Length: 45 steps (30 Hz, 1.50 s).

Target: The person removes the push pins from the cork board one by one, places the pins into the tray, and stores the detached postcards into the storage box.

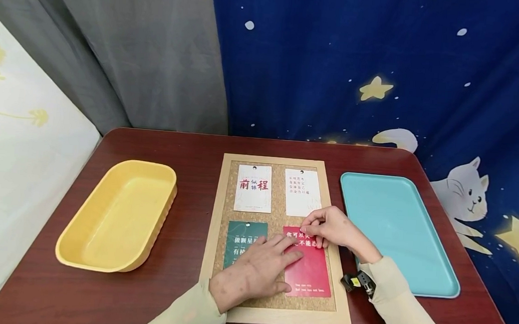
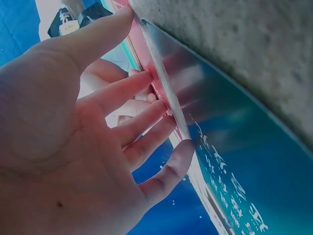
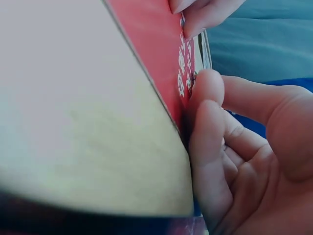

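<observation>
A red card (image 1: pixel 308 273) lies on the lower right of a wood-framed cork board (image 1: pixel 272 303). My left hand (image 1: pixel 256 269) rests with spread, fairly straight fingers on the card's left part; in the left wrist view the fingertips touch its surface. At the card's top edge, my right hand (image 1: pixel 338 228) has thumb and index finger together; whatever is between them is hidden. The right wrist view shows the right hand (image 3: pixel 234 147) against the red card (image 3: pixel 151 44). Beneath the left hand, a green card (image 1: pixel 238 231) is partly covered.
Two white cards (image 1: pixel 253 196) (image 1: pixel 303 185) hang at the board's top, each with a dark pin. A yellow basin (image 1: pixel 111 217) stands left of the board, and a blue tray (image 1: pixel 400 222) lies to its right, partly behind the right forearm.
</observation>
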{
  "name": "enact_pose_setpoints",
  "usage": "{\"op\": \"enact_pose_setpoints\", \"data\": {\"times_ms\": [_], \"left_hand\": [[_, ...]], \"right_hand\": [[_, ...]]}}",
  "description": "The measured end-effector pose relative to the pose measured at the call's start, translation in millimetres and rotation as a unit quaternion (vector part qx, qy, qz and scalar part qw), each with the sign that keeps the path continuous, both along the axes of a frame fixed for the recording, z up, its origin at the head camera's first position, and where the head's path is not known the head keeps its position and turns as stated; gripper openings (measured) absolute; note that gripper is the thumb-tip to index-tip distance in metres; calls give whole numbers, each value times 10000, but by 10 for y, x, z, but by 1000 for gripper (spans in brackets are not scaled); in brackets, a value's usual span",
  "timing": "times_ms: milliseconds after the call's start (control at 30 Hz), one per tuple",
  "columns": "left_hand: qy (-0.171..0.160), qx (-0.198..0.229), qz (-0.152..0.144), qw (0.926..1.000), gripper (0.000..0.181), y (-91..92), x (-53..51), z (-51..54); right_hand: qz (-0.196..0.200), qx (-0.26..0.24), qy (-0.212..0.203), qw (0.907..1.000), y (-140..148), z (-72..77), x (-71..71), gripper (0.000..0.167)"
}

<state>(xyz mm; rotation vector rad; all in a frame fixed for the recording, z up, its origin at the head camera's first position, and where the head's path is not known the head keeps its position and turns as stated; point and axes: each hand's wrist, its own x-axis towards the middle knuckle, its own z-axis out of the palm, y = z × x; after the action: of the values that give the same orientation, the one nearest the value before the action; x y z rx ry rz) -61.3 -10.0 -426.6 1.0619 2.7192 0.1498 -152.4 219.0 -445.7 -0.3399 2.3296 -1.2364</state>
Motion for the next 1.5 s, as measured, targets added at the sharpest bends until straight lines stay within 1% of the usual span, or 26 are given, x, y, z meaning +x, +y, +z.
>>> {"op": "enact_pose_setpoints", "data": {"times_ms": [67, 200, 367, 500, 633, 800, 1033, 1267, 1500], "left_hand": [[1, -3, -8, 10000, 73, 9, 1, -3], [8, -23, -17, 10000, 73, 23, -3, -8], [15, -47, 2, 10000, 73, 26, -16, -9], [-70, -27, 40, 10000, 73, 26, -19, -13], [-172, 15, 76, 9998, 74, 23, -16, -21], [-175, 8, 88, 9998, 75, 15, -22, -26], [-85, -36, 71, 9999, 75, 10, -29, -21], [-86, -34, 92, 9999, 75, 12, -23, -24], [-128, -37, 112, 9998, 75, 21, -15, -16]], "right_hand": [[-18, 9, -127, 9999, 4, 3, -12, 10], [42, 85, -221, 9997, 12, 23, -31, 12], [166, 216, -135, 9995, 2, 66, -32, 13], [198, 318, -85, 9993, -28, 94, -11, 14], [241, 398, 5, 9989, -51, 101, 10, 15], [355, 493, 168, 9980, -56, 98, 11, 16], [473, 341, 116, 9982, -43, 112, -4, 18], [469, 222, -69, 9986, -38, 96, -8, 18], [511, 112, -101, 9986, -12, 90, 3, 18]]}}
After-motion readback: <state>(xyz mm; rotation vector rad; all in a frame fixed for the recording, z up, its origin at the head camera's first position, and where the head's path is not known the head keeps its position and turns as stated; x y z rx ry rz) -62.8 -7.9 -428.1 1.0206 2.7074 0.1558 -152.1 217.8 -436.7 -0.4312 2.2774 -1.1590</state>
